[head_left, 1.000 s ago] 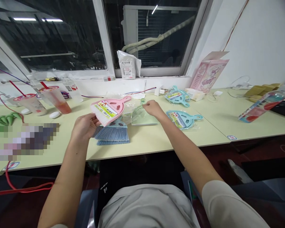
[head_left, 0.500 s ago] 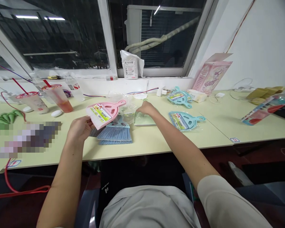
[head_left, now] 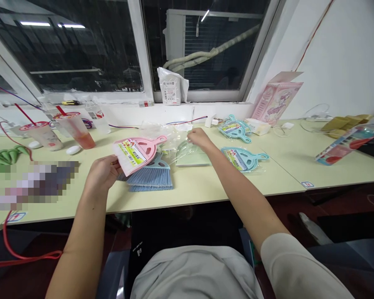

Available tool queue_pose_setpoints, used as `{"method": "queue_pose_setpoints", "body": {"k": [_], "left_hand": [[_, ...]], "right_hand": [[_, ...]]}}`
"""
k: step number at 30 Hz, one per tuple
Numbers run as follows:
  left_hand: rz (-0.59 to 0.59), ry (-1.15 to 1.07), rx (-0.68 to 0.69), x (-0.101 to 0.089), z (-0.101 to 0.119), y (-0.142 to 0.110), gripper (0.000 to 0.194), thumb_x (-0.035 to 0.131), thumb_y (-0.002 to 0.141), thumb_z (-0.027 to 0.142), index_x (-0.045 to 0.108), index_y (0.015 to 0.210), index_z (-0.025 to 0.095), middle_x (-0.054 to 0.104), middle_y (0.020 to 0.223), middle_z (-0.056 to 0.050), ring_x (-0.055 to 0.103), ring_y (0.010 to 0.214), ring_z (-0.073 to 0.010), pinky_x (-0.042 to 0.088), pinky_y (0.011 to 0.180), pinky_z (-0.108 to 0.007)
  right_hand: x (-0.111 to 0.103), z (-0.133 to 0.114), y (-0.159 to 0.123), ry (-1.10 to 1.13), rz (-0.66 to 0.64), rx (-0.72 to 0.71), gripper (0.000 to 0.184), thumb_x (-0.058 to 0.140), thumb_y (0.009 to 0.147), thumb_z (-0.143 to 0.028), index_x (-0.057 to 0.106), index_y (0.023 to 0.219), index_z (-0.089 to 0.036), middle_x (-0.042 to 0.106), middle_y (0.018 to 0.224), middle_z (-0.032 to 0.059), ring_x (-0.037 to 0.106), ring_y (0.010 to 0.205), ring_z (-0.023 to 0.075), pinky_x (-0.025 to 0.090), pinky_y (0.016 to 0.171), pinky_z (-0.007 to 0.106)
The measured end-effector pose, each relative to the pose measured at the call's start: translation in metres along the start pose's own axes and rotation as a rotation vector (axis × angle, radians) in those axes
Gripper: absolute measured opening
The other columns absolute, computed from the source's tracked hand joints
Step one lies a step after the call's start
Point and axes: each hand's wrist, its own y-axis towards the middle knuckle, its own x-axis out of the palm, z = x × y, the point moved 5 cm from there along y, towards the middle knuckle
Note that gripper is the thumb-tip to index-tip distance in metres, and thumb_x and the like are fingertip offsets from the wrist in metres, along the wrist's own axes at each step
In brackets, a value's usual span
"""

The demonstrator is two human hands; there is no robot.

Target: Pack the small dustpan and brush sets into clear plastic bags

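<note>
Pale yellow laminate table (head_left: 205, 187), blue-bristled plastic hand broom (head_left: 149, 176), bagged mint-green dustpan (head_left: 191, 160), bagged teal dustpan (head_left: 241, 159), clear plastic drink cup (head_left: 76, 132)

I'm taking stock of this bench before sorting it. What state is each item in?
Left hand, gripping the pink dustpan's edge
Pink dustpan, held up tilted, label attached
Right hand, over the green dustpan, contact unclear
Green dustpan, flat inside clear plastic
Blue hand broom, lying on the table
Teal dustpan, flat, wrapped in plastic
Plastic cup, red liquid at bottom, straw in
Pink box, flap open
</note>
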Motion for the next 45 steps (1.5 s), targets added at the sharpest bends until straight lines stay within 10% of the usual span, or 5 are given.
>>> {"method": "queue_pose_setpoints", "body": {"k": [12, 45], "left_hand": [[-0.08, 0.081, -0.041, 0.036, -0.005, -0.01, 0.017, 0.063, 0.076, 0.011, 0.071, 0.09, 0.006, 0.077, 0.091, -0.021, 0.079, 0.088, -0.0347, 0.067, 0.073, -0.045], [-0.253, 0.005, -0.203, 0.11, -0.02, -0.003, 0.034, 0.064, 0.084, 0.004, 0.071, 0.117, 0.0, 0.077, 0.106, -0.025, 0.077, 0.1, -0.0341, 0.065, 0.088, -0.05]], "right_hand": [[-0.061, -0.001, -0.029, 0.747, -0.098, -0.066, 0.02, 0.071, 0.077, -0.015, 0.052, 0.078, -0.02, 0.075, 0.088, 0.0055, 0.072, 0.065, 0.0197, 0.064, 0.068, 0.041], [-0.015, 0.026, -0.042, 0.879, -0.268, -0.017, 0.031, 0.07, 0.078, -0.014, 0.052, 0.101, -0.026, 0.073, 0.091, -0.0008, 0.076, 0.074, 0.0214, 0.068, 0.072, 0.042]]}}
